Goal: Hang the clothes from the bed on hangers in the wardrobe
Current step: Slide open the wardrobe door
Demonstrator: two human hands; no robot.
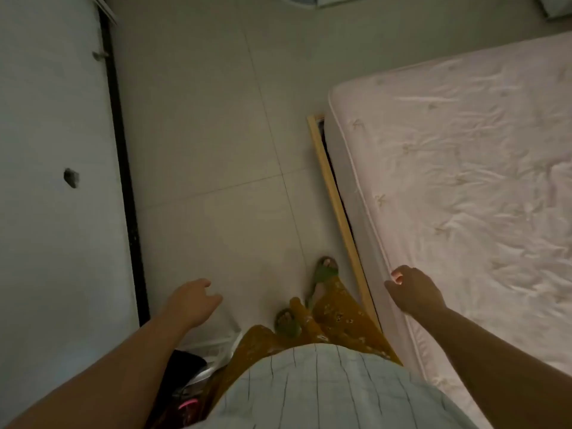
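The bed [470, 168] fills the right side, covered by a wrinkled pale pink sheet with small bow prints; no clothes lie on the part in view. My right hand [414, 291] hovers over the bed's near edge, fingers loosely curled, holding nothing. My left hand [193, 300] hangs over the tiled floor, fingers loosely apart and empty. No hangers or wardrobe interior are visible. My feet in green sandals [323, 270] stand beside the bed.
A white wall or door panel [52, 181] with a dark vertical strip [123, 168] runs down the left. A light wooden bed frame rail [337, 212] sticks out along the mattress. A plastic bag with dark items [198, 373] sits on the floor at my left.
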